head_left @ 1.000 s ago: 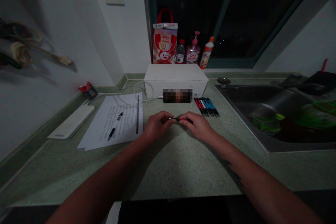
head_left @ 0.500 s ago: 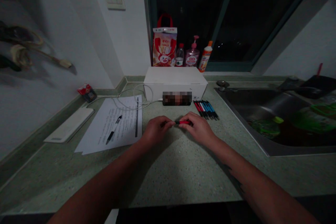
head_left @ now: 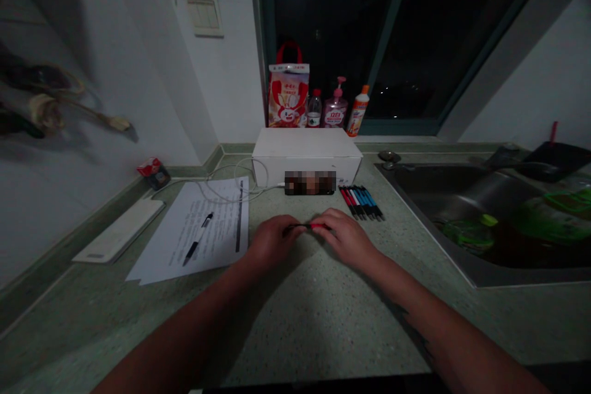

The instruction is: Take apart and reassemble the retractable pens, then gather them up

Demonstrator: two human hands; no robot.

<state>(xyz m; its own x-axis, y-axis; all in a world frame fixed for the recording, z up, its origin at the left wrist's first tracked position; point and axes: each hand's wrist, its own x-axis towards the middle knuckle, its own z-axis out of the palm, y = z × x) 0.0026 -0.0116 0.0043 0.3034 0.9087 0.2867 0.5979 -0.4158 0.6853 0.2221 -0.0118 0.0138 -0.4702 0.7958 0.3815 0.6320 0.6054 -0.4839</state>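
A red and black pen [head_left: 316, 226] is held level between both hands, just above the speckled counter. My left hand [head_left: 276, 239] pinches its dark end on the left. The fingers of my right hand [head_left: 346, 235] are closed round its red part and cover some of it. Just behind my right hand lies a row of several pens [head_left: 361, 202], red, white and blue with dark grips. Left of my hands, a white and black pen [head_left: 198, 239] rests on printed sheets of paper [head_left: 170, 246].
A phone [head_left: 309, 184] on a white cable leans against a white box [head_left: 307, 143]. A white flat slab [head_left: 120, 231] lies on the left. Bottles [head_left: 335, 108] and a red bag [head_left: 289, 95] stand behind the box. The steel sink [head_left: 462, 258] is on the right.
The whole view has shifted, so things sit a little lower in the picture. Both hands still hold the pen, and my right fingers now cover more of its red part.
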